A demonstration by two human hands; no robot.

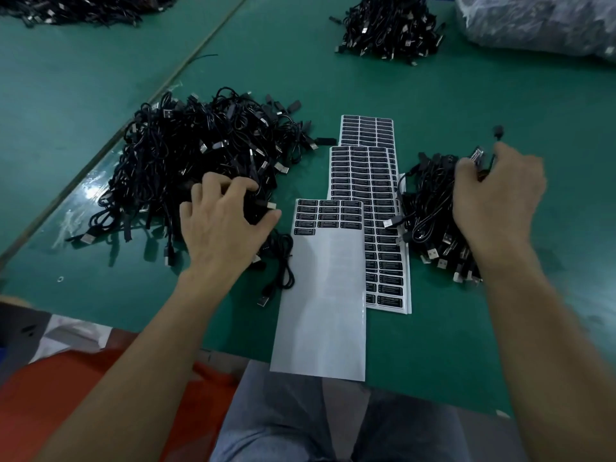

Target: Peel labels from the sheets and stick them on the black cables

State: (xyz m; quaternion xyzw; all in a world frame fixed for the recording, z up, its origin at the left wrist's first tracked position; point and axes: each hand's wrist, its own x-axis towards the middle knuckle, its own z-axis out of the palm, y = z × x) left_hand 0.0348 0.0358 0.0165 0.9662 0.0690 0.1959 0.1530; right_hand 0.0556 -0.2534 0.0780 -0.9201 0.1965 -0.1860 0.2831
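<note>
A big heap of black cables (200, 151) lies at the left of the green table. My left hand (223, 221) rests on its near edge, fingers curled around a black cable part. A smaller pile of black cables (430, 208) lies at the right. Over it my right hand (496, 198) grips a cable with a silver plug at the fingertips. Between the piles lie label sheets: a mostly peeled sheet (323, 295) with a few rows of black labels at its top, and fuller sheets (370, 181) behind it.
More cable heaps lie at the far right (390, 28) and far left (76, 8). A grey plastic bag (540, 21) sits at the top right corner. The green table (433, 345) ends near my lap; an orange surface (66, 388) shows below left.
</note>
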